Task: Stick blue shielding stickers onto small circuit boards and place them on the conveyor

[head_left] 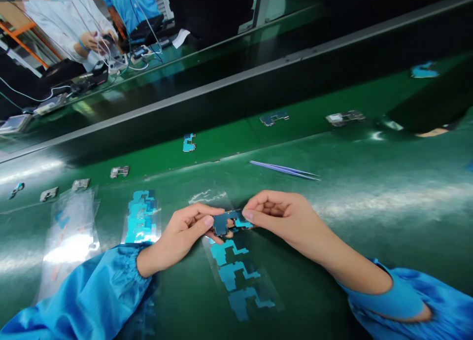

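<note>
The left hand [185, 231] grasped a small circuit board [221, 223] by its left end, thumb on top and fingers beneath, the grip only as wide as the thin board. The right hand [286, 214] had thumb and forefinger nearly together at the board's other end, over a bright blue patch; whether they pinched film or board could not be told. The board was above the upper end of a clear sheet [272, 283] bearing blue cut-outs [228, 278], with purple tweezers [284, 170] lying beyond the right hand.
</note>
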The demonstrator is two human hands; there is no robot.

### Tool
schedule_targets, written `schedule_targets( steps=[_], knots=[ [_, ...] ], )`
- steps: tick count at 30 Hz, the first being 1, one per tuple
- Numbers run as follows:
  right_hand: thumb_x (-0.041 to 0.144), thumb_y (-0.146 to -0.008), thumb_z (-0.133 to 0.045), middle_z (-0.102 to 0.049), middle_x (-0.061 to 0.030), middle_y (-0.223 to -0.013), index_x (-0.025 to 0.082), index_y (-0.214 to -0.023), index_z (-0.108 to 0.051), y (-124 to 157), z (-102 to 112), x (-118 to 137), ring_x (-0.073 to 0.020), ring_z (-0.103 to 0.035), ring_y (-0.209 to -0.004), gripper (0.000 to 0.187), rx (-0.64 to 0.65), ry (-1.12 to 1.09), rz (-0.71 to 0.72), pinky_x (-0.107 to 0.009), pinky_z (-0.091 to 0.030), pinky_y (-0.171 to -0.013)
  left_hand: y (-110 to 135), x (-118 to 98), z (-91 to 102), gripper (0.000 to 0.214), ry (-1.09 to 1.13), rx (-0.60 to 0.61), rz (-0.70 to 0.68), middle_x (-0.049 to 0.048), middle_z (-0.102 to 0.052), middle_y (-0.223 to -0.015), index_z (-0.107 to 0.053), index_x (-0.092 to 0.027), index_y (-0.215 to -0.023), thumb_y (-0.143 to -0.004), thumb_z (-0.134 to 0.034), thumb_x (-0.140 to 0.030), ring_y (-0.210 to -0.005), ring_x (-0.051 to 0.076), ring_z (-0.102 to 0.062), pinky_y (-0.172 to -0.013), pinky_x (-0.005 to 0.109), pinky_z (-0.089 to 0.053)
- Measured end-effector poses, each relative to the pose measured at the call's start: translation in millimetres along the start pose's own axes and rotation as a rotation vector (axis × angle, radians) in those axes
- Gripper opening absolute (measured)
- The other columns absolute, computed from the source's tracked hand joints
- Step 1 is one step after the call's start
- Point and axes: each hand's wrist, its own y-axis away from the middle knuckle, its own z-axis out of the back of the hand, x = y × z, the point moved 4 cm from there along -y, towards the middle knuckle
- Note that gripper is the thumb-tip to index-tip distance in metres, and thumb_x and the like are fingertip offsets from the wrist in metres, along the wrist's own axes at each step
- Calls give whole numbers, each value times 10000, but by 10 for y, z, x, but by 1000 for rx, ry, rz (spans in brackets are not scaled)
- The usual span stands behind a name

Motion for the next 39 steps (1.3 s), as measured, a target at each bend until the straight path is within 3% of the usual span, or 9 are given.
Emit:
schedule_targets(
  steps=[4, 19, 30, 39],
  knots=[
    [364, -775, -847, -749, -19, -690, 222, -751, -780, 8, 8, -20, -154, -687, -628, 159, -3, 11, -4, -263, -541, -607, 5, 12, 1, 347, -8, 12, 9, 84, -837, -1077, -747, -198, -1271, -1061, -677, -465, -890, 198, -824, -839, 293, -652],
    [396, -780, -827, -749, -35, -699, 230, -759, -765, 5, 1, -2, -197, -705, -652, 178, 8, 60, -23, -327, -572, -627, 9, -43, -25, 314, -8, 4, 9, 71, -843, -1040, -753, -191, -1247, -1058, -689, -434, -819, 155, -809, -815, 246, -632],
    [388, -795, -830, -742, -33, -702, 226, -767, -762, 2, 3, -36, -184, -686, -645, 177, 9, 54, -14, -313, -556, -616, -1, -65, -18, 330, -28, -14, -10, 66, -837, -1018, -763, -185, -1230, -1043, -709, -451, -788, 147, -806, -794, 229, -629],
    [394, -800, -819, -744, -35, -705, 228, -766, -760, 7, 3, 4, -194, -695, -657, 180, 22, 79, 1, -319, -562, -622, -3, -59, -24, 351, -46, -10, -9, 84, -841, -1001, -758, -175, -1242, -1043, -705, -458, -783, 174, -810, -790, 270, -643]
  ],
)
